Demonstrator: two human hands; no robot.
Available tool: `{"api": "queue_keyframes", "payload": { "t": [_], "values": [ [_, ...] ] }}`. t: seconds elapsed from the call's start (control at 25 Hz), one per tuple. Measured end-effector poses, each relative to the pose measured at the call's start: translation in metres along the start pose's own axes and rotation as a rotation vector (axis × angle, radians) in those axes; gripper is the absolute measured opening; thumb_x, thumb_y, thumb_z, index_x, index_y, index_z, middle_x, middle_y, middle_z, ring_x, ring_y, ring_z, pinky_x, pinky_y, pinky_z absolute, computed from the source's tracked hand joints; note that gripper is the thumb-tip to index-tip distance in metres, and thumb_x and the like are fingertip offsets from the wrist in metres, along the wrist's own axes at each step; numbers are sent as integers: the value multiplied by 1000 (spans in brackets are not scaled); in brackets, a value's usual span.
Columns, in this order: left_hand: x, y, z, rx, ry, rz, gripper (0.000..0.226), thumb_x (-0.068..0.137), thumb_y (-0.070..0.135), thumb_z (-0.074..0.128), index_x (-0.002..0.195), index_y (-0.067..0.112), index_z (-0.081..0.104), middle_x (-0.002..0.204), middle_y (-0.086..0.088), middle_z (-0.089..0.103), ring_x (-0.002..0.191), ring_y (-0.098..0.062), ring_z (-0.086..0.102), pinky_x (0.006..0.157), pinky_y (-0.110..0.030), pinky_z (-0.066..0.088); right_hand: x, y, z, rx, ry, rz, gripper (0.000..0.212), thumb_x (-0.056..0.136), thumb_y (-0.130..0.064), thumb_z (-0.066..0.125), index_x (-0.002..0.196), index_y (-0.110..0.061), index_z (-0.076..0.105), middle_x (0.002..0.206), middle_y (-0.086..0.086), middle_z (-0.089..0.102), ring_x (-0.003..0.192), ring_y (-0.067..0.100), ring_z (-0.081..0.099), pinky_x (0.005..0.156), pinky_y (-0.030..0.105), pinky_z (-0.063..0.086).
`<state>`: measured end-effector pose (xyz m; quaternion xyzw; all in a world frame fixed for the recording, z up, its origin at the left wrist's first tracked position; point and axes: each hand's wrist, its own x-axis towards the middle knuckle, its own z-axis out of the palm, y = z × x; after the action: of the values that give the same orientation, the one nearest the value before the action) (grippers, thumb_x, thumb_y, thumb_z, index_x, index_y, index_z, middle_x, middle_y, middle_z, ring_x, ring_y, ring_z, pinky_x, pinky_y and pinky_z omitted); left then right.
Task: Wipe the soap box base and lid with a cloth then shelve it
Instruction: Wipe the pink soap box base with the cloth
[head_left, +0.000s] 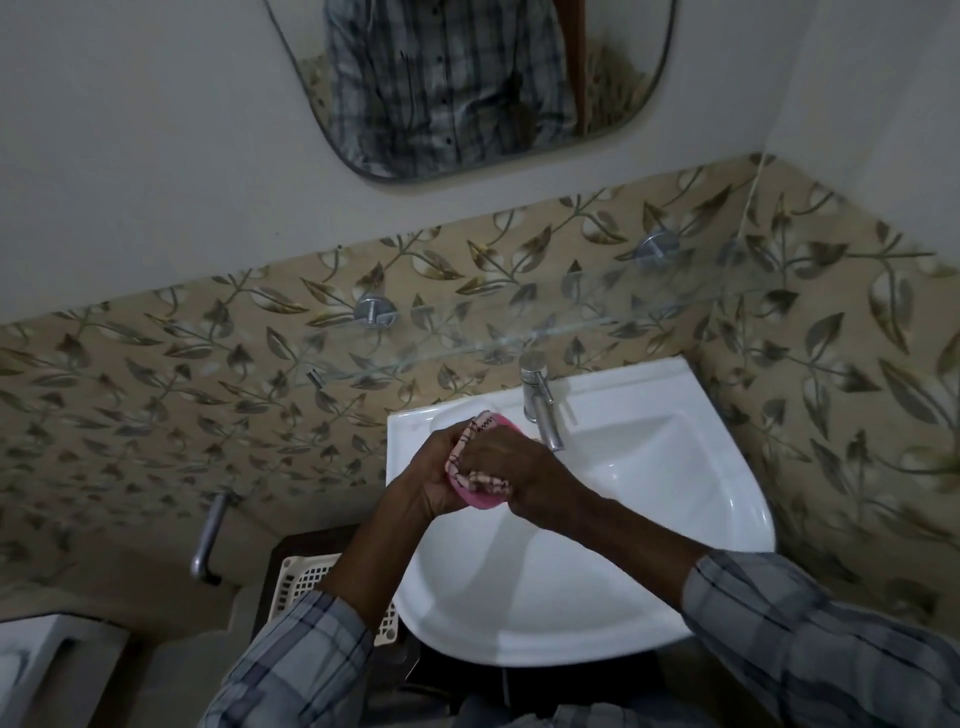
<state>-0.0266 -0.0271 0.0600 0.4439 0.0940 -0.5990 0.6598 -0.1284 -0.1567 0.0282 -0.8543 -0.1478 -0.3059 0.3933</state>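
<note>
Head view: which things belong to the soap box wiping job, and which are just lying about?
Job: soap box, cloth, left hand, right hand, glass shelf.
Lying about: sink, tap, mirror, basket.

White corner washbasin (649, 525) set vs leaf-pattern tile wall (156, 389). Chrome tap (540, 400) at basin's back edge, spout angled over bowl. Rounded mirror (467, 78) abv, on plain wall. Cream lattice basket (306, 577) below basin's L side. Grey metal handle (208, 535) farther L, nr wall.
</note>
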Motion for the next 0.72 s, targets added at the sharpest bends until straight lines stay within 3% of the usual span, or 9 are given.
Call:
{"api": "queue_keyframes", "payload": {
  "t": [0.12,0.24,0.36,0.44,0.56,0.64,0.72],
  "values": [
    [-3,-1,4,-18,6,-15,40,87,29,58,101,-6,72,96,-24,73,85,-39,72,79,-48,59,1,4,-5,-11,56,146,35,78,14,67,110,0,71,112,19,70,107,34,64,98,50,50],
    [-4,-2,3,-43,23,16,38,87,26,57,105,-6,68,94,-23,73,88,-35,71,79,-46,60,-3,-6,0,-5,22,5,34,78,16,56,107,5,71,112,22,70,111,30,60,104,43,46],
    [-11,1,1,-20,25,-14,44,83,30,60,98,-9,73,97,-26,72,90,-40,68,75,-51,60,-11,-6,-2,-63,82,111,36,76,23,56,102,4,73,105,21,72,104,31,61,97,48,50],
    [-14,6,3,-11,18,2,44,84,31,59,100,-8,72,94,-26,73,83,-39,72,71,-50,62,-14,-8,-2,-76,30,-26,33,86,16,50,104,2,73,108,21,71,109,29,59,102,44,47],
    [-15,11,1,-2,66,-6,45,96,37,49,108,-3,64,99,-25,69,90,-39,63,76,-49,59,-13,0,-6,-33,74,27,24,93,0,51,97,0,75,103,16,73,103,26,63,100,51,47],
    [-17,12,0,28,66,12,44,95,37,50,110,-2,64,103,-24,66,92,-36,62,83,-46,55,-16,3,-2,-119,12,-108,22,84,5,60,97,-4,76,104,13,74,105,28,64,106,51,42],
    [-18,11,0,-4,69,-2,43,92,36,54,105,-3,68,98,-24,68,86,-37,65,79,-47,57,-14,12,-2,-282,-31,-55,34,71,15,69,94,-7,77,100,12,74,102,33,64,104,52,42]
  ]
}}
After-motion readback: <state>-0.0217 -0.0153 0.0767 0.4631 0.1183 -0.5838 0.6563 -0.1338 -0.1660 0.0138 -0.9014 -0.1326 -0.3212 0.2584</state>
